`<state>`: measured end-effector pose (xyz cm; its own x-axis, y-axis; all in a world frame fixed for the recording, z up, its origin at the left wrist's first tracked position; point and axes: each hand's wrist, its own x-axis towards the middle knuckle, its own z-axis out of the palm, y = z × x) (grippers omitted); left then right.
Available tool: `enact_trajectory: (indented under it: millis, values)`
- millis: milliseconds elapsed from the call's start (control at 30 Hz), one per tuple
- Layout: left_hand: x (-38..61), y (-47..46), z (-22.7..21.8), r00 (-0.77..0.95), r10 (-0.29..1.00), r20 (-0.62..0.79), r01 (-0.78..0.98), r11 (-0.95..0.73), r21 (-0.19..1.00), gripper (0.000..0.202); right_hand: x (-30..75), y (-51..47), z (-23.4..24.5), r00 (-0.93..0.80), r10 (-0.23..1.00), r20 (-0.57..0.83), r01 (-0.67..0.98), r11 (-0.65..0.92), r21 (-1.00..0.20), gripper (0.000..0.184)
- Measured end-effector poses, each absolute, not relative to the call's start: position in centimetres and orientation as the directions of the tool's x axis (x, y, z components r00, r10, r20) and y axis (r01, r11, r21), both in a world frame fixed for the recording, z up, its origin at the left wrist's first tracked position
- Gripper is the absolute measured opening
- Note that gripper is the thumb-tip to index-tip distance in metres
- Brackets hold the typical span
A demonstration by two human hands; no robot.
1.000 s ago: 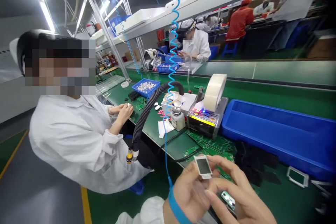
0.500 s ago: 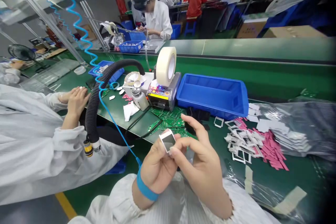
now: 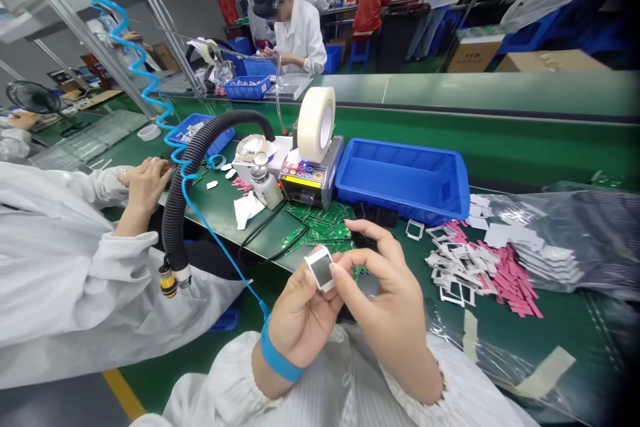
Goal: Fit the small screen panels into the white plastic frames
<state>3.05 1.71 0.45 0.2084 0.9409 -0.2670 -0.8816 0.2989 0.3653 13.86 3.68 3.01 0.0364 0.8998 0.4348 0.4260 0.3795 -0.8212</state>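
Observation:
My left hand (image 3: 300, 317), with a blue wrist strap (image 3: 277, 355), pinches a small white-framed square part with a dark face (image 3: 321, 268) just above the near table edge. My right hand (image 3: 390, 300) meets it from the right, its fingertips pinched on the part's edge. Green circuit boards (image 3: 320, 225) lie on the table just beyond my hands. A pile of white frames (image 3: 457, 265) and pink strips (image 3: 510, 273) lies to the right.
A blue bin (image 3: 405, 180) and a tape dispenser with a white roll (image 3: 316, 147) stand behind the boards. A black corrugated hose (image 3: 200, 167) arches at left. A co-worker's sleeve (image 3: 65, 267) and hands (image 3: 145, 180) fill the left. Clear plastic bags (image 3: 565, 233) lie at right.
The view swung right from the co-worker to the table, then steadied. My right fingers have curled down and closed onto the part that my left hand holds.

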Motion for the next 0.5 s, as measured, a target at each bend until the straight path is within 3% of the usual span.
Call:
enact_trajectory:
  millis: [267, 500]
  values:
    - [3.4, 2.0, 0.2, 0.162, 0.950, -0.268, -0.909, 0.250, 0.334, 0.023, 13.6, 4.4, 1.8, 0.022, 0.847, 0.531, 0.513, 0.447, -0.733, 0.014]
    - [3.9, 3.2, -1.7, 0.183, 0.938, -0.294, -0.917, 0.270, 0.293, 0.015, 14.3, 5.8, -0.7, -0.068, 0.758, 0.648, 0.732, 0.480, -0.484, 0.011]
